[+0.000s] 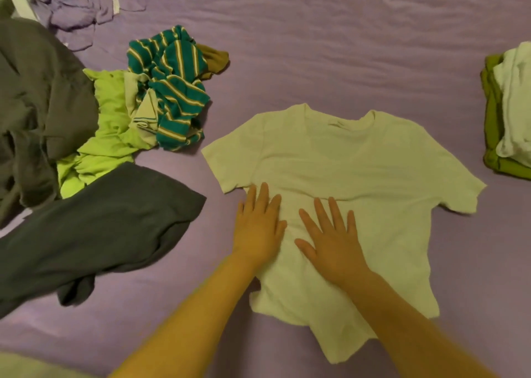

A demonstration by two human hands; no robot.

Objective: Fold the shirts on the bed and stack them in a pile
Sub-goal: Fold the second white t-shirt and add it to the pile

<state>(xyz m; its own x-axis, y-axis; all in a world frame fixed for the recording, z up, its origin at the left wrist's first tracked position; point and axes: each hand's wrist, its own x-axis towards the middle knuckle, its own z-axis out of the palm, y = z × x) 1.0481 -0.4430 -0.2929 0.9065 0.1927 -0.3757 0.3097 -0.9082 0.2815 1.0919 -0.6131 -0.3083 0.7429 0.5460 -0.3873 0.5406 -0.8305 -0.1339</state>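
Hands (pixel 258 228) flat on pale shirt (pixel 359 170), purple bed (pixel 344 47).

Both bare forearms reached in from the near edge and angled toward the middle. The left hand (pixel 258 228) lay flat, palm down, fingers straight and close together. The right hand (pixel 330 239) lay just beside it, palm down, fingers spread, thumb out to the left.

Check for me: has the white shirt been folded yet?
No, the white shirt lies spread flat on the bed, both sleeves out, with both hands pressing it.
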